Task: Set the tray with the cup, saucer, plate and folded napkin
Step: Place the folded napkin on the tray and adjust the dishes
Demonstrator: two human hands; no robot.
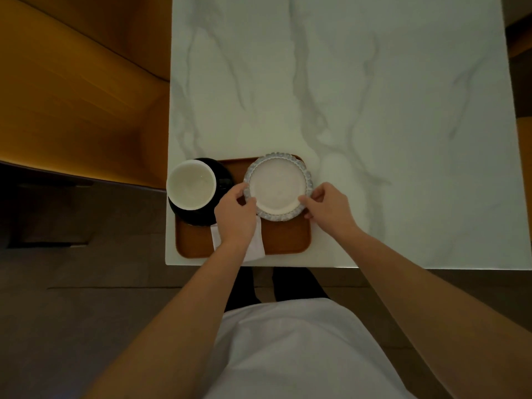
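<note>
Both my arms reach forward over the counter (374, 110). My left hand (234, 214) and right hand (326, 204) pinch opposite rims of the plate (277, 185) on the tray (288, 237). The cup (190, 184) sits on its saucer (223, 180) left; the napkin (257, 243) lies under my left wrist.

Wooden tray (288, 240): sat at the near left corner of the marble table (374, 96). Far half crowded: white cup (191, 184) on black saucer (223, 174) at left, overhanging the table edge; scalloped plate (277, 185) just beside. Folded napkin (256, 243) lay at near centre. Open tray wood at near right and near left corners. Marble beyond and right of tray lay bare.
</note>
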